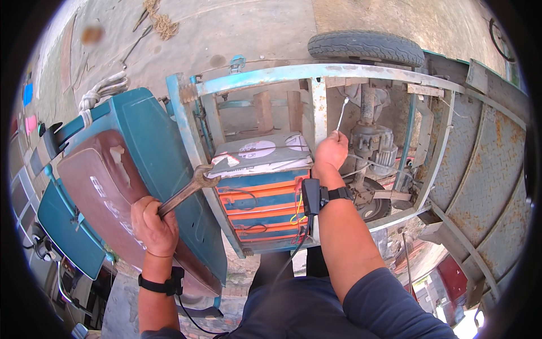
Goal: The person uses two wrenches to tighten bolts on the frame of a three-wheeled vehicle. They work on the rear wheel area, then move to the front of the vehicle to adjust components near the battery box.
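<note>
My left hand (pixel 153 227) is closed around the handle of a large, worn open-end wrench (pixel 186 191). Its jaw rests over or just above the frame's left upright, near the battery pack's corner. My right hand (pixel 331 151) grips a slim, shiny wrench (pixel 341 114), whose far end points toward the axle housing; whether it touches anything there I cannot tell. Below that hand lies the motor and gear housing (pixel 370 144) on the axle. Between my hands sits a stack of batteries (pixel 259 206) with orange straps, topped by a torn, printed cardboard sheet (pixel 259 152).
A pale blue metal frame (pixel 259 79) surrounds the batteries and axle. At its left stands a tilted teal seat box with a brown seat (pixel 107 186). One tyre (pixel 367 46) is at the far side, and a rusty cargo bed (pixel 468 152) lies to the right. A cable hangs from my right wrist.
</note>
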A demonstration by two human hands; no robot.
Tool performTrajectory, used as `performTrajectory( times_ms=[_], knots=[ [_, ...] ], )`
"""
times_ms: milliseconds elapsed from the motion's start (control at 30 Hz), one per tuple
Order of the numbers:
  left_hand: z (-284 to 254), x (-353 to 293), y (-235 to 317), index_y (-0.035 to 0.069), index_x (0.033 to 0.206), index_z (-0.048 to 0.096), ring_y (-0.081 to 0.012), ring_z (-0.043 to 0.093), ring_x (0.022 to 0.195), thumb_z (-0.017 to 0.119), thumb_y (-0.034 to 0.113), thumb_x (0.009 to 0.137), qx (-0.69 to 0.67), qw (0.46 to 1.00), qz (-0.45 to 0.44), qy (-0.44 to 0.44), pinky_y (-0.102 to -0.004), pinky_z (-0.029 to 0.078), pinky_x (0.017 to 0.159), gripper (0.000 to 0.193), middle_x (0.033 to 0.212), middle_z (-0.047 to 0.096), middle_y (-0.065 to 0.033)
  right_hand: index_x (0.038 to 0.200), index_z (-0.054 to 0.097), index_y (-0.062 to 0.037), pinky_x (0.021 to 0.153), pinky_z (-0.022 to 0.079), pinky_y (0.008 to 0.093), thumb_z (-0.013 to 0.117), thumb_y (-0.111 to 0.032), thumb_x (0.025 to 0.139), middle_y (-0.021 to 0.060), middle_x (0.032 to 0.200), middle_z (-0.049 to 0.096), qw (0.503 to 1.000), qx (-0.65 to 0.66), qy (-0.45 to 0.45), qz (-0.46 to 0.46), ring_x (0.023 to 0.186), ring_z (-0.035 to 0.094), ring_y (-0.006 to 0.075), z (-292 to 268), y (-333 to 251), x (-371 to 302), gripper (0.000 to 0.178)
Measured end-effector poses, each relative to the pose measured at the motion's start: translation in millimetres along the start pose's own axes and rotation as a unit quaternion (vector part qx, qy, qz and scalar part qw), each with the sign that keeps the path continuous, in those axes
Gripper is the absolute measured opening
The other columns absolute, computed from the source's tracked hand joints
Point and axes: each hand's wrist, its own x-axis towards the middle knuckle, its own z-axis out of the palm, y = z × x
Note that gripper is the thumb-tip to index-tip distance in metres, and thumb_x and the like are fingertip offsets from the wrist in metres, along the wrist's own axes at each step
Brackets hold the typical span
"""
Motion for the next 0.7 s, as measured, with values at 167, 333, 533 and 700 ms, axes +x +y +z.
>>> performTrajectory(
  times_ms=[167, 333, 533, 700],
  knots=[
    [-0.2, 0.0, 0.1, 0.006, 0.103, 0.053, -0.0359, 0.061, 0.083, 0.070, 0.008, 0.091, -0.001, 1.000, 0.000, -0.003, -0.0448, 0.052, 0.073, 0.021, 0.098, 0.061, -0.0153, 0.127, 0.065, -0.0057, 0.097, 0.049, 0.0468, 0.048, -0.033, 0.105, 0.0216, 0.122, 0.070, 1.000, -0.003, 0.003, -0.006, 0.114, 0.066, 0.0399, 1.7, 4.0, 3.5, 0.039],
    [0.2, -1.8, -1.2, 0.007, 0.103, 0.053, -0.0359, 0.061, 0.083, 0.070, 0.009, 0.092, 0.001, 1.000, 0.001, -0.003, -0.0449, 0.051, 0.073, 0.021, 0.098, 0.061, -0.0151, 0.128, 0.064, -0.0062, 0.097, 0.049, 0.0466, 0.048, -0.033, 0.105, 0.0211, 0.123, 0.070, 1.000, -0.007, 0.001, -0.002, 0.114, 0.065, 0.0394, 0.5, 0.0, 0.2, 0.038],
    [0.1, -0.4, -0.6, 0.007, 0.104, 0.052, -0.0357, 0.060, 0.083, 0.070, 0.010, 0.092, 0.003, 1.000, 0.002, -0.010, -0.0449, 0.051, 0.073, 0.021, 0.098, 0.061, -0.0150, 0.129, 0.064, -0.0065, 0.098, 0.049, 0.0463, 0.048, -0.032, 0.105, 0.0213, 0.124, 0.069, 1.000, -0.005, -0.011, 0.004, 0.115, 0.065, 0.0387, -0.2, 2.8, 3.6, 0.038],
    [0.2, -1.2, -0.9, 0.006, 0.103, 0.053, -0.0360, 0.060, 0.084, 0.070, 0.010, 0.092, -0.002, 1.000, 0.002, -0.005, -0.0450, 0.051, 0.073, 0.021, 0.098, 0.061, -0.0151, 0.131, 0.062, -0.0051, 0.097, 0.049, 0.0458, 0.047, -0.032, 0.106, 0.0221, 0.124, 0.069, 1.000, 0.015, -0.008, -0.009, 0.114, 0.065, 0.0390, 0.3, 1.5, 1.7, 0.039]
  ],
)
